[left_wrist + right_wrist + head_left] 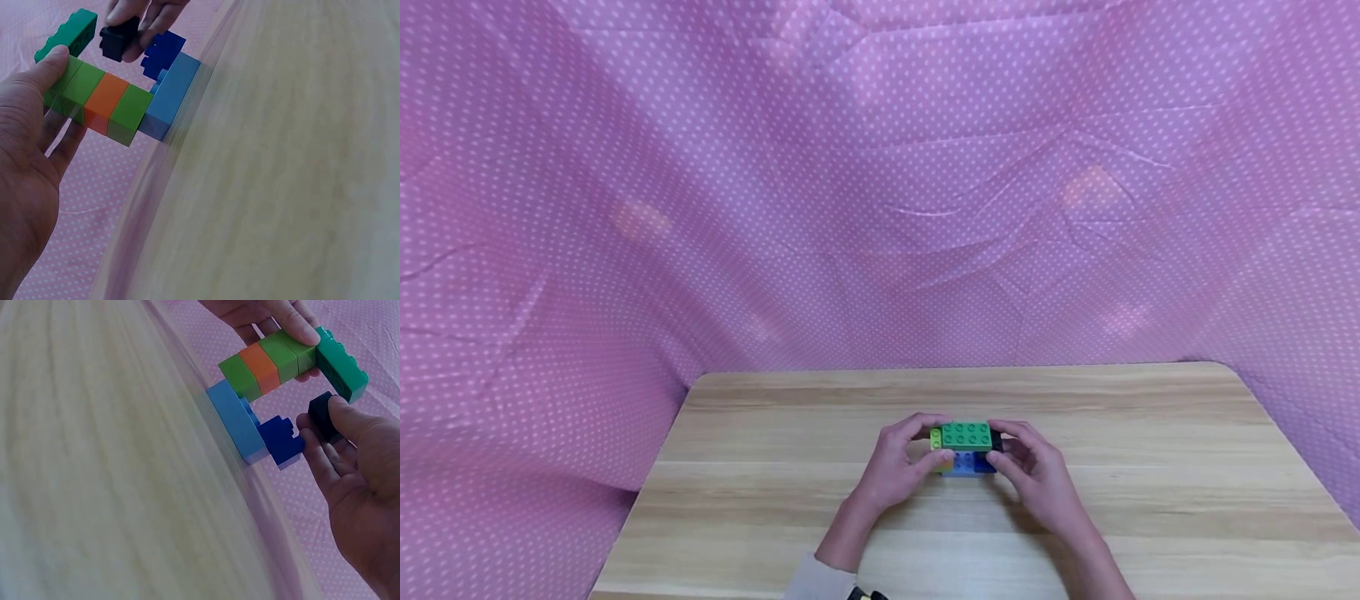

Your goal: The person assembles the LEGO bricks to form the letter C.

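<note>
A block build stands on the table: a light blue brick [172, 97] at the bottom, then a column of lime green bricks [81, 81] with an orange brick [259, 365] among them. A long green brick [967, 435] lies across the top and juts out to the right. Beneath its overhang, a dark blue brick [281, 440] sits at the light blue brick's right end. My left hand [892, 468] grips the upper column between thumb and fingers. My right hand [1039, 475] pinches a black brick [322, 415], apart from the green brick, above the dark blue one.
The wood-grain table [760, 500] spreads around the build on all sides. A pink dotted cloth [880, 208] hangs behind the table and along both its sides.
</note>
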Demonstrator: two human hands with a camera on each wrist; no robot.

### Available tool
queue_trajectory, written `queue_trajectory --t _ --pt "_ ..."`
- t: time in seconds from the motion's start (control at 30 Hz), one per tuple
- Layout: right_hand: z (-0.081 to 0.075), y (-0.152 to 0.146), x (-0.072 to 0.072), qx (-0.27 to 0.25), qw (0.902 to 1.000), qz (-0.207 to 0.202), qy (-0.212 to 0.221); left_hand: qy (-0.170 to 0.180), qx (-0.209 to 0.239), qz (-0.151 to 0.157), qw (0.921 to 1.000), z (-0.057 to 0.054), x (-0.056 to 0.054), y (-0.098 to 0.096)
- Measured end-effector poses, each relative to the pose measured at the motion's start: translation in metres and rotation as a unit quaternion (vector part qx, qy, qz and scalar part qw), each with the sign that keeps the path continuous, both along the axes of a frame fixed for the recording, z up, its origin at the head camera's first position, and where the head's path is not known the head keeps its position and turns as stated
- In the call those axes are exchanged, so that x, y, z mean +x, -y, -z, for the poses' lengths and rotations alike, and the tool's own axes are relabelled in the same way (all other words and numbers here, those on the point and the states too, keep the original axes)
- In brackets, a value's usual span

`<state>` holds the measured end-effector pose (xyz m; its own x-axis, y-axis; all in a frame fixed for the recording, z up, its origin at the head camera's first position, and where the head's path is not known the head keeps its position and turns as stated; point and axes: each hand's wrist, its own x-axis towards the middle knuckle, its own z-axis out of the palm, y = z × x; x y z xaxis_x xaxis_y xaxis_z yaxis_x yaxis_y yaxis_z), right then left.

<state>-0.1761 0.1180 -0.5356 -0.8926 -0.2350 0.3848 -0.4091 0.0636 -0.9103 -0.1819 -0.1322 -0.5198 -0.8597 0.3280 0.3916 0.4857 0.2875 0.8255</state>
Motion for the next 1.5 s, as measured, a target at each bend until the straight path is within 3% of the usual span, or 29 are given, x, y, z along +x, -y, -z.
queue_trajectory --t 0.4,0.7,1.03,1.3,1.5 --pt "-0.002 0.002 0.001 -0.032 0.999 -0.022 0.02 -0.008 -0.004 -0.001 1.0 0.002 -0.002 0.001" --pt "-0.005 0.001 0.003 -0.058 0.9954 -0.048 0.059 -0.013 -0.009 -0.002 0.9999 0.003 -0.002 0.001" --pt "-0.012 -0.002 0.004 -0.041 0.9943 -0.049 0.085 -0.01 -0.01 0.0 0.9999 0.002 -0.002 0.001" --pt "-0.027 -0.002 0.005 -0.001 0.9907 -0.011 0.136 -0.005 0.0 0.002 1.0 0.002 -0.003 0.001" --pt "-0.036 0.002 0.007 -0.001 0.9855 0.008 0.169 -0.008 0.001 0.003 1.0 0.002 -0.004 0.001"
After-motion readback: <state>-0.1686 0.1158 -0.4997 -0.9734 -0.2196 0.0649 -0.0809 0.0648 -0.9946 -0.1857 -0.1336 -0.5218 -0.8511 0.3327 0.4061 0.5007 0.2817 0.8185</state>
